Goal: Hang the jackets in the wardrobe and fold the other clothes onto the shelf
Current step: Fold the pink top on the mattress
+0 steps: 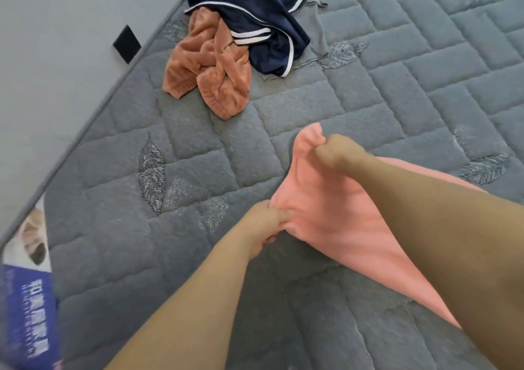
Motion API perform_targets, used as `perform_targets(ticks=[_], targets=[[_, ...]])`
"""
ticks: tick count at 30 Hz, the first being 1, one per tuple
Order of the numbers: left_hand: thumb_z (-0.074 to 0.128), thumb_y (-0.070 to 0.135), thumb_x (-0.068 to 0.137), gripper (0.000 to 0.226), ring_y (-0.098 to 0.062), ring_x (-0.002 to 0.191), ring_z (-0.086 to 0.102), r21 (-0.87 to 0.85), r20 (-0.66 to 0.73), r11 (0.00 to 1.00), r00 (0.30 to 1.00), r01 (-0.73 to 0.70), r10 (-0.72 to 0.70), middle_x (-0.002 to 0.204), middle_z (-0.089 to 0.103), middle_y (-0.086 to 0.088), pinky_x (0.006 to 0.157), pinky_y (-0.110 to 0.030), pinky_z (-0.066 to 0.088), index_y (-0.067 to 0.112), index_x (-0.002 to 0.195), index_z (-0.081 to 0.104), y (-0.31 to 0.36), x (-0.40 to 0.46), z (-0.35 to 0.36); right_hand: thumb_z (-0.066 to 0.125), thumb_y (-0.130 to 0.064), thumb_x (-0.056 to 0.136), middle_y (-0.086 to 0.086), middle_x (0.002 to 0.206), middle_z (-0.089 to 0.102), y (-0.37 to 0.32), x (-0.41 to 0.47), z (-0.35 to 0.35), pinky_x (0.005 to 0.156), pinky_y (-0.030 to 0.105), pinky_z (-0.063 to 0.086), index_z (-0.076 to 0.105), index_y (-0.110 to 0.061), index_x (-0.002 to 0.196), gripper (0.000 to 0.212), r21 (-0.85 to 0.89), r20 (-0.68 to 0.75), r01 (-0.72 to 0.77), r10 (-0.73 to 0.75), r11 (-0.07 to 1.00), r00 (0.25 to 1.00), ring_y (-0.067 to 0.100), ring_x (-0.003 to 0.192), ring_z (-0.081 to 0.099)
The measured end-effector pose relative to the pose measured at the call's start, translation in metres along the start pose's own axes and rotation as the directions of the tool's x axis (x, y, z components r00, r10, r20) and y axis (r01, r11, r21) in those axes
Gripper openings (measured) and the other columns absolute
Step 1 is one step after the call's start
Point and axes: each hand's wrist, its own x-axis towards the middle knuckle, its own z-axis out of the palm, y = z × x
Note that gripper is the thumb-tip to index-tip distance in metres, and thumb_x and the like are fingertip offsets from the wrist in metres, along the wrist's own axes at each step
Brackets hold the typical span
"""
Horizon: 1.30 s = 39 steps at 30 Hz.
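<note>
Navy garment cut off by top edge; pink garment partly hidden behind right forearm; blue label text blurred, illegible.

A bedroom in a home: a bare grey quilted mattress with stitched leaf patterns fills the scene, its piped edge running beside a plain grey floor. Loose clothes lie on it beyond the hands, an orange fleece garment touching navy white-trimmed shorts. A printed label sits at the mattress corner, left of the hands.
</note>
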Motion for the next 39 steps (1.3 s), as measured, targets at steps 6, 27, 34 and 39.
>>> perform_targets(ticks=[6,27,34,39], targets=[[0.052,0.006,0.093,0.018,-0.011,0.050,0.060,-0.290,-0.235,0.933,0.961,-0.212,0.146,0.053,0.057,0.000,0.070,-0.032,0.052,0.021,0.102,0.058,0.003,-0.101,-0.130,0.049,-0.020,0.091,0.021,0.123,0.061,-0.145,-0.064,-0.033,0.083,0.035,0.044,0.065,-0.003,0.113,0.032,0.172,0.009,0.309,-0.315,0.936,0.949,0.039,0.110,0.058],[0.063,0.003,0.063,0.033,-0.010,0.058,0.034,-0.161,0.086,0.969,0.975,-0.189,0.204,0.079,0.044,-0.007,0.054,-0.024,0.023,0.010,0.095,0.063,-0.005,-0.223,0.077,0.040,-0.003,0.049,-0.002,0.039,0.036,0.121,-0.225,-0.054,0.037,0.017,0.035,0.037,-0.011,0.058,0.013,0.970,-0.026,-0.020,0.181,0.243,0.983,0.023,0.049,0.036],[0.072,0.002,0.078,0.026,-0.013,0.058,0.031,0.095,0.463,0.995,0.882,0.044,-0.083,0.062,0.038,0.001,0.056,-0.026,0.023,0.015,0.081,0.049,-0.115,-0.168,0.217,0.029,-0.067,0.086,0.013,0.128,0.058,0.287,-0.217,0.035,0.101,0.044,0.045,0.053,0.002,0.131,0.086,0.855,0.269,-0.464,0.567,0.231,0.778,0.038,0.117,0.057],[0.072,0.007,0.085,0.034,-0.022,0.093,0.065,0.215,0.271,0.975,0.956,0.056,-0.115,0.107,0.068,-0.009,0.073,-0.031,0.053,0.003,0.117,0.060,-0.078,-0.164,0.196,0.043,-0.044,0.077,0.001,0.084,0.064,0.266,-0.220,0.017,0.044,0.017,0.038,0.060,-0.014,0.082,0.035,0.829,0.019,-0.225,0.377,0.512,0.926,0.012,0.062,0.055]])
